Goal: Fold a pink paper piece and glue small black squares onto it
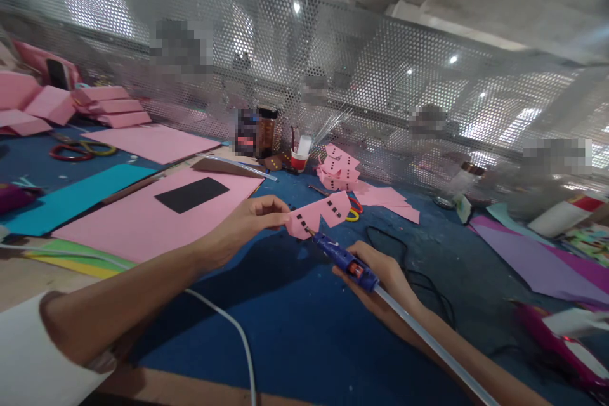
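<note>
Between thumb and fingers, my left hand (259, 219) pinches the left end of a pink paper cutout (311, 214) with a notched lower edge and small black squares on it. My right hand (380, 269) is wrapped round a blue glue gun (340, 257), with a long clear glue stick (428, 336) coming out of its back. The gun's nozzle is at the lower edge of the cutout, by the black squares; whether it touches is too small to tell. Behind the cutout lie scissors (354, 210) with red and yellow handles. A pile of similar pink cutouts (339, 168) stands farther back.
Pink sheets with a black rectangle (193, 195) lie left, beside a teal strip (80, 196). A white cable (238, 323) crosses the front; a black cable (423, 276) lies right. A red-and-white cup (299, 160) stands before the perforated metal screen (380, 70). Purple paper (537, 260) lies right.
</note>
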Action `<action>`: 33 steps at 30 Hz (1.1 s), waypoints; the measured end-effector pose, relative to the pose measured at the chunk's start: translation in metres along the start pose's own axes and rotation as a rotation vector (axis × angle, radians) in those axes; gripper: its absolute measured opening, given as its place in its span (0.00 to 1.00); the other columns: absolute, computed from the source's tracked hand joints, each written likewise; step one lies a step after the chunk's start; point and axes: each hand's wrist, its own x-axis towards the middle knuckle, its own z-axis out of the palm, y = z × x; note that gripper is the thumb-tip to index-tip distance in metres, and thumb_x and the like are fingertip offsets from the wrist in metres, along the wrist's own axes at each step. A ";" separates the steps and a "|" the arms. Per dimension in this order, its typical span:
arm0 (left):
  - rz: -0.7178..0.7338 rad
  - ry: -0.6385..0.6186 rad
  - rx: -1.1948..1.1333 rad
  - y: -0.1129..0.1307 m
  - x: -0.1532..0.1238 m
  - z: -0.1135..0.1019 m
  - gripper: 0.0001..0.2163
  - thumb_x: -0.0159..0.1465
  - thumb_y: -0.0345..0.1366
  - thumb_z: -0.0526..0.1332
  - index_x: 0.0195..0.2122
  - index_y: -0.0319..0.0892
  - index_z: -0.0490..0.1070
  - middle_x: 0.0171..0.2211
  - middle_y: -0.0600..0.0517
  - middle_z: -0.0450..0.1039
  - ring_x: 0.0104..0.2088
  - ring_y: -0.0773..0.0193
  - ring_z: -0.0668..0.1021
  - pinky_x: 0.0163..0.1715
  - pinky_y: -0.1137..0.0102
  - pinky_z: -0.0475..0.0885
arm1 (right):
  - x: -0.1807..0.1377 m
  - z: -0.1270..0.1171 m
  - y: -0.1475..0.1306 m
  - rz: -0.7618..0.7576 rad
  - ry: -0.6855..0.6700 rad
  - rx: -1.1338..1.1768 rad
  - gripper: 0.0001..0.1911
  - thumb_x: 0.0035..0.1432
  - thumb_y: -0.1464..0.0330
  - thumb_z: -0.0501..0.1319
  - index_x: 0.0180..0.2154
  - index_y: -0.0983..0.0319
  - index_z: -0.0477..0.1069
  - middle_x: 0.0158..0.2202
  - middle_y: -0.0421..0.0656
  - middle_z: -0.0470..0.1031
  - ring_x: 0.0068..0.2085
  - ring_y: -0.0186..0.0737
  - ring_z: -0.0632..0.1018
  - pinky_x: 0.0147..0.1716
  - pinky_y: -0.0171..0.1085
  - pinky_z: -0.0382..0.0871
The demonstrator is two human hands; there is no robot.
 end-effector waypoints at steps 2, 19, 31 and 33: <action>0.006 -0.001 -0.003 0.000 0.000 0.000 0.08 0.57 0.41 0.62 0.32 0.42 0.73 0.31 0.52 0.74 0.34 0.61 0.74 0.37 0.67 0.66 | 0.000 -0.001 -0.001 -0.004 -0.013 0.010 0.06 0.55 0.63 0.61 0.32 0.59 0.68 0.27 0.37 0.71 0.25 0.31 0.72 0.25 0.29 0.62; 0.055 0.079 0.021 0.001 0.002 -0.009 0.10 0.58 0.42 0.62 0.33 0.41 0.73 0.33 0.50 0.75 0.37 0.61 0.76 0.41 0.66 0.66 | 0.003 -0.042 0.012 -0.123 0.088 -0.076 0.13 0.57 0.73 0.55 0.45 0.60 0.65 0.36 0.41 0.74 0.34 0.36 0.75 0.35 0.31 0.64; 0.131 0.154 0.128 -0.012 0.014 -0.020 0.14 0.56 0.45 0.62 0.35 0.40 0.74 0.34 0.48 0.76 0.37 0.58 0.75 0.42 0.65 0.67 | -0.012 -0.080 0.069 0.357 0.076 -0.524 0.14 0.54 0.69 0.59 0.44 0.59 0.67 0.38 0.44 0.77 0.37 0.45 0.77 0.32 0.35 0.59; 0.142 0.160 0.168 -0.013 0.013 -0.019 0.14 0.55 0.46 0.62 0.35 0.40 0.74 0.34 0.49 0.76 0.37 0.58 0.75 0.40 0.65 0.67 | -0.018 -0.081 0.079 0.441 0.068 -0.536 0.13 0.55 0.67 0.58 0.44 0.59 0.67 0.38 0.45 0.77 0.37 0.47 0.77 0.30 0.35 0.58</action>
